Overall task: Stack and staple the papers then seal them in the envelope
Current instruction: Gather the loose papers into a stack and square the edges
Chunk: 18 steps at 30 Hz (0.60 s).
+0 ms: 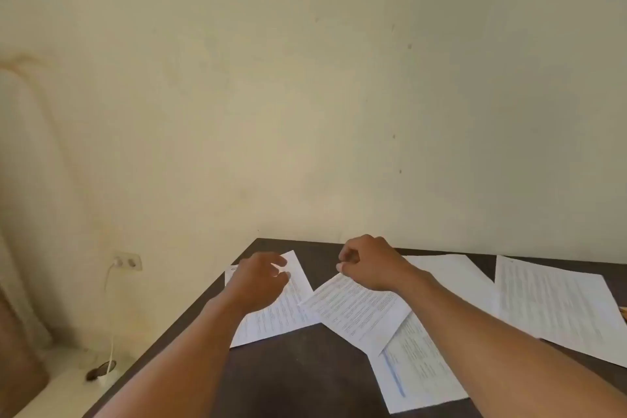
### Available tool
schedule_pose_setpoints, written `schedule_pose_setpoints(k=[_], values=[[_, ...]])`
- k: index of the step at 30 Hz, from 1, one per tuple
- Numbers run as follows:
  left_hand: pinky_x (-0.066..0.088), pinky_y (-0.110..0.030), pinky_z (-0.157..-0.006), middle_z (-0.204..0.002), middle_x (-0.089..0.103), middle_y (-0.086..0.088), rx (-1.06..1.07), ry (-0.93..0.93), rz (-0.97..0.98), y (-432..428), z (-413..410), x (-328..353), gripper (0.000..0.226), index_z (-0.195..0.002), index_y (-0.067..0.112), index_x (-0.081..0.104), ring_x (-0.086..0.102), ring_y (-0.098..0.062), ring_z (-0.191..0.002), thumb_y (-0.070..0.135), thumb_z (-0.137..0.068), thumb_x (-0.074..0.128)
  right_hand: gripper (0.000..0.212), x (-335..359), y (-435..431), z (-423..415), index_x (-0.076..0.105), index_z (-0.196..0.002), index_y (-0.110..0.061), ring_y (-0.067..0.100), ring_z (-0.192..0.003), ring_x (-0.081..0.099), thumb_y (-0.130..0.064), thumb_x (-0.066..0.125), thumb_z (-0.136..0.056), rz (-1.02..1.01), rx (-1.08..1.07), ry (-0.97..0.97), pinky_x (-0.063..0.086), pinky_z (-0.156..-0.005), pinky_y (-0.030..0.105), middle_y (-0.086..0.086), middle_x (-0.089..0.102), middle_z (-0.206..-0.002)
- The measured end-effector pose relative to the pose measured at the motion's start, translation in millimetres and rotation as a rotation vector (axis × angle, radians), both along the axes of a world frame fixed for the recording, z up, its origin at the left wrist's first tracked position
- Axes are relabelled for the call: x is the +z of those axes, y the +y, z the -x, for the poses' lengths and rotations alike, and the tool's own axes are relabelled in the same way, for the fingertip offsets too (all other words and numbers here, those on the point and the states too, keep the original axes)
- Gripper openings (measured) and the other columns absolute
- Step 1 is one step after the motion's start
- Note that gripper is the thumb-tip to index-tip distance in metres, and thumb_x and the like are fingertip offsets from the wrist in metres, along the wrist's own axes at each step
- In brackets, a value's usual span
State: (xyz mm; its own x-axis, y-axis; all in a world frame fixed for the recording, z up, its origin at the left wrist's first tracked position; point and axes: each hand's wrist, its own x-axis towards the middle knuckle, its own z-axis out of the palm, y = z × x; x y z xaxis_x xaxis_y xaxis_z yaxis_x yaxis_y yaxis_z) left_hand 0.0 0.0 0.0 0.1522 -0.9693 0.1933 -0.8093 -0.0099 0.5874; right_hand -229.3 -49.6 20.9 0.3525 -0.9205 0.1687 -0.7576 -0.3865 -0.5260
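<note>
Forearms [509, 343] cross dark tabletop [298, 373] | right hand [369, 265] pinches top corner of printed white sheet [356, 312] | left hand [261, 278], fingers loose, grasping nothing, above leftmost sheet [285, 316] | other papers [556, 302] scattered rightward

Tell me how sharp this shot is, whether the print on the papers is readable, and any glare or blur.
Head view: light is soft and even, no glare on the dark table; head view: print on the middle sheet is too soft to read; head view: the left hand smears at its fingers, the right hand, pinching that sheet, looks sharper.
</note>
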Motion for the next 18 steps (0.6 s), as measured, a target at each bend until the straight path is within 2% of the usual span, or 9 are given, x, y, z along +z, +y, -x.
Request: schedule_pose_setpoints(k=[4, 6, 9, 11, 13, 15, 18], values=[[0.046, -0.029, -0.097, -0.131, 0.066, 0.0, 0.081, 0.012, -0.087, -8, -26, -28, 0.032, -0.127, 0.024, 0.063, 0.061, -0.018, -0.12, 0.033, -0.096, 0.062, 0.024, -25, -21, -27, 0.071, -0.106, -0.018, 0.016, -0.102, 0.063, -0.037, 0.066, -0.091, -0.056, -0.009, 0.031, 0.053, -0.093, 0.035, -0.004, 0.068, -0.106], [0.045, -0.028, -0.098, -0.134, 0.063, 0.001, 0.129, 0.017, -0.11, -22, -41, -47, 0.033, -0.128, 0.023, 0.062, 0.06, -0.017, -0.121, 0.032, -0.096, 0.062, 0.027, -39, -45, -47, 0.072, -0.103, -0.011, 0.02, -0.099, 0.066, -0.035, 0.065, -0.091, -0.071, -0.036, 0.047, 0.056, -0.091, 0.038, 0.003, 0.072, -0.1], [0.046, -0.034, -0.103, -0.141, 0.057, 0.003, 0.223, 0.022, -0.119, -50, -64, -73, 0.037, -0.13, 0.025, 0.06, 0.057, -0.017, -0.125, 0.036, -0.095, 0.062, 0.032, -63, -87, -77, 0.065, -0.082, -0.003, 0.023, -0.074, 0.068, -0.034, 0.064, -0.091, -0.087, -0.065, 0.096, 0.059, -0.082, 0.04, 0.008, 0.067, -0.075], [0.047, -0.037, -0.103, -0.145, 0.052, 0.003, 0.298, 0.002, -0.134, -70, -79, -87, 0.042, -0.133, 0.028, 0.058, 0.055, -0.019, -0.127, 0.041, -0.093, 0.062, 0.034, -81, -115, -96, 0.054, -0.071, -0.011, 0.017, -0.061, 0.057, -0.035, 0.064, -0.092, -0.112, -0.075, 0.131, 0.056, -0.071, 0.036, 0.002, 0.055, -0.065], [0.048, -0.041, -0.102, -0.146, 0.048, 0.003, 0.361, -0.012, -0.167, -87, -93, -99, 0.051, -0.136, 0.03, 0.055, 0.052, -0.021, -0.129, 0.049, -0.09, 0.064, 0.029, -95, -140, -114, 0.057, -0.078, -0.015, 0.014, -0.066, 0.057, -0.038, 0.065, -0.093, -0.13, -0.081, 0.159, 0.051, -0.067, 0.031, 0.0, 0.059, -0.073], [0.05, -0.044, -0.101, -0.146, 0.047, 0.002, 0.398, -0.039, -0.203, -101, -105, -108, 0.061, -0.138, 0.032, 0.052, 0.05, -0.024, -0.13, 0.058, -0.085, 0.065, 0.028, -105, -160, -129, 0.062, -0.092, -0.015, 0.016, -0.079, 0.066, -0.043, 0.065, -0.092, -0.139, -0.11, 0.189, 0.054, -0.074, 0.031, 0.0, 0.065, -0.088], [0.048, -0.044, -0.099, -0.143, 0.049, 0.001, 0.427, -0.091, -0.244, -117, -119, -117, 0.072, -0.141, 0.031, 0.049, 0.045, -0.024, -0.132, 0.064, -0.08, 0.068, 0.032, -116, -181, -146, 0.055, -0.097, -0.018, 0.023, -0.096, 0.07, -0.046, 0.07, -0.089, -0.212, -0.116, 0.191, 0.059, -0.081, 0.035, 0.001, 0.068, -0.105]])
